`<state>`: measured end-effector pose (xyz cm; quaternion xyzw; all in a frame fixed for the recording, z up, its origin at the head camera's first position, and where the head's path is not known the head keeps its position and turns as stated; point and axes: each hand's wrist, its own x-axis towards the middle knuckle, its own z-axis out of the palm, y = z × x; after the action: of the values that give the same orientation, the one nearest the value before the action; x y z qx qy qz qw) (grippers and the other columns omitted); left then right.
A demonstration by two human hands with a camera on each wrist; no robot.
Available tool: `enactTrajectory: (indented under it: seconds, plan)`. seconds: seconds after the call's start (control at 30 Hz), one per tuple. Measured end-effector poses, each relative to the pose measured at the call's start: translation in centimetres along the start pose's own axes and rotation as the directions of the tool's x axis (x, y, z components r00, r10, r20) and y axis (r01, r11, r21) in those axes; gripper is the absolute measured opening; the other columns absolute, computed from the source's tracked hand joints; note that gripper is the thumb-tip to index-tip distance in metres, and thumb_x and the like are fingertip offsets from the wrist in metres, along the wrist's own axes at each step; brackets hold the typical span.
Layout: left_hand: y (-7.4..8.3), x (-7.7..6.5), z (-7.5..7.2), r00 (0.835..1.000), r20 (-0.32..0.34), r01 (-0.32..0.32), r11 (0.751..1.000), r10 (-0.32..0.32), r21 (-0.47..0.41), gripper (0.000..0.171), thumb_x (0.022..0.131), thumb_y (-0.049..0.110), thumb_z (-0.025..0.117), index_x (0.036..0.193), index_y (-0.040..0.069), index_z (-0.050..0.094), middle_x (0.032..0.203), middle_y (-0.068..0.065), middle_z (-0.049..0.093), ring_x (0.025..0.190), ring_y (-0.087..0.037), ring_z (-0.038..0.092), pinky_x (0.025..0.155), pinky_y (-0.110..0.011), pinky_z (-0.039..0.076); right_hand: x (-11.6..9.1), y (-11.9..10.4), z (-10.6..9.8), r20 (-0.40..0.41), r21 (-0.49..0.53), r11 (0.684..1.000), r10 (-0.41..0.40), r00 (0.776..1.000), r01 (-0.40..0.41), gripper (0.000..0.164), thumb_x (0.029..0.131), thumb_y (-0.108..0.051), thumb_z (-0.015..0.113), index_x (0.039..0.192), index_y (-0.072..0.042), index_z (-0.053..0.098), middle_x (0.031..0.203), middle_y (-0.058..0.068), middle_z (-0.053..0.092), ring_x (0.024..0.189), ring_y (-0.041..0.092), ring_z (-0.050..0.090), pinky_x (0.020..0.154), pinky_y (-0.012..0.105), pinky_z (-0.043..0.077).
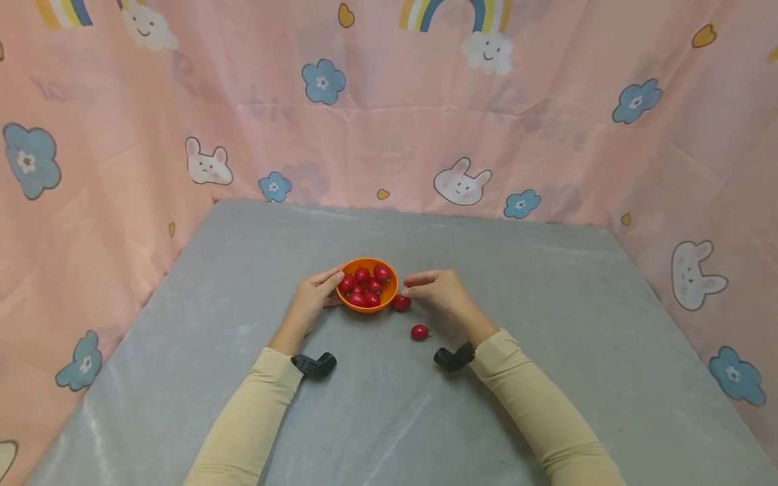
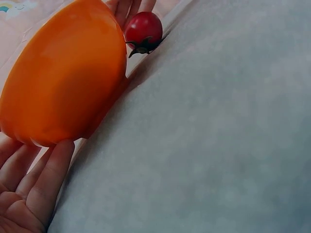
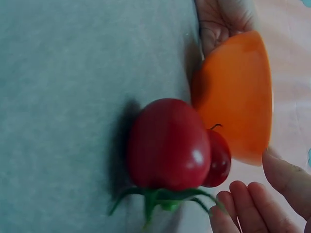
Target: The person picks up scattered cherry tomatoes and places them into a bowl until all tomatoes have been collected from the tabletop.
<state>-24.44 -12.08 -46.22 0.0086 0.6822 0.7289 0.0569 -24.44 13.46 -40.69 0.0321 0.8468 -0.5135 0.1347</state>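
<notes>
An orange bowl [image 1: 367, 310] holds several small red tomatoes [image 1: 382, 273] with green stems. My left hand [image 1: 308, 300] grips the bowl's left side, thumb over the rim and fingers against the outer wall, as the left wrist view also shows. One tomato [image 1: 401, 302] lies on the table just right of the bowl. Beside that tomato is my right hand [image 1: 446, 291], its thumb and fingers apart with nothing between them in the right wrist view. A second loose tomato [image 1: 419, 332] lies nearer to me; it looms large in the right wrist view, its green stem leaves spread.
The grey-covered table [image 1: 516, 418] extends around the bowl on all sides. A pink curtain [image 1: 389, 135] printed with rabbits, flowers and clouds hangs along its back and sides. Black wrist devices [image 1: 314, 365] sit on both wrists below beige sleeves [image 1: 535, 398].
</notes>
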Motion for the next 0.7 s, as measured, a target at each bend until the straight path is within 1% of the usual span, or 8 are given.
enactTrajectory:
  seconds: [0.17,0.27,0.37,0.5,0.6,0.7]
  plan:
    - [-0.06,-0.02,-0.03,1.0,0.004,-0.003,1.0,0.003,-0.002,0.047,0.088,0.036,0.062,0.128,0.012,0.057,0.133,-0.005,0.055,0.114,-0.018,0.056,0.08,-0.032,0.056,0.27,0.56,0.28,0.016,-0.036,0.999,-0.002,1.0,0.002,0.035,0.073,-0.025,0.079,0.104,-0.012,0.072,0.104,0.003,0.071,0.1,0.017,0.06,0.09,0.032,0.05]
    - [-0.05,-0.09,-0.06,1.0,0.0,0.006,1.0,-0.006,-0.003,0.046,0.088,0.035,0.062,0.127,0.012,0.058,0.132,-0.004,0.055,0.115,-0.017,0.056,0.08,-0.031,0.056,0.27,0.72,0.43,0.024,-0.052,0.999,0.002,1.0,-0.001,0.035,0.073,-0.026,0.08,0.104,-0.012,0.072,0.104,0.003,0.071,0.099,0.017,0.06,0.089,0.032,0.051]
    - [-0.05,-0.13,-0.08,1.0,-0.003,0.01,1.0,-0.01,-0.004,0.046,0.088,0.035,0.062,0.127,0.013,0.058,0.132,-0.003,0.055,0.115,-0.017,0.056,0.08,-0.031,0.056,0.23,0.72,0.58,0.032,-0.05,0.999,0.005,0.999,-0.003,0.035,0.072,-0.025,0.08,0.104,-0.012,0.072,0.104,0.003,0.07,0.098,0.016,0.059,0.089,0.032,0.05]
    - [-0.02,-0.09,-0.05,1.0,-0.006,0.006,1.0,-0.006,-0.01,0.046,0.087,0.036,0.063,0.127,0.013,0.058,0.132,-0.003,0.056,0.115,-0.017,0.056,0.08,-0.031,0.056,0.23,0.68,0.78,0.037,-0.02,1.0,-0.006,0.999,0.007,0.035,0.072,-0.02,0.08,0.104,-0.009,0.072,0.103,0.005,0.071,0.094,0.016,0.061,0.086,0.03,0.052]
    - [-0.01,-0.05,-0.03,1.0,-0.003,0.005,1.0,-0.005,-0.006,0.047,0.087,0.036,0.063,0.128,0.013,0.058,0.132,-0.003,0.055,0.115,-0.018,0.056,0.08,-0.031,0.056,0.26,0.71,0.85,0.032,-0.009,1.0,0.003,0.999,-0.003,0.033,0.071,-0.018,0.08,0.102,-0.008,0.072,0.101,0.006,0.071,0.088,0.015,0.061,0.081,0.028,0.054]
    - [0.02,-0.02,-0.01,1.0,-0.003,0.013,1.0,-0.013,-0.005,0.047,0.087,0.036,0.063,0.127,0.013,0.058,0.132,-0.003,0.055,0.115,-0.017,0.056,0.08,-0.031,0.056,0.27,0.71,0.91,0.034,-0.018,1.0,0.023,0.999,-0.022,0.033,0.071,-0.018,0.081,0.102,-0.009,0.073,0.101,0.005,0.071,0.085,0.014,0.061,0.079,0.027,0.054]
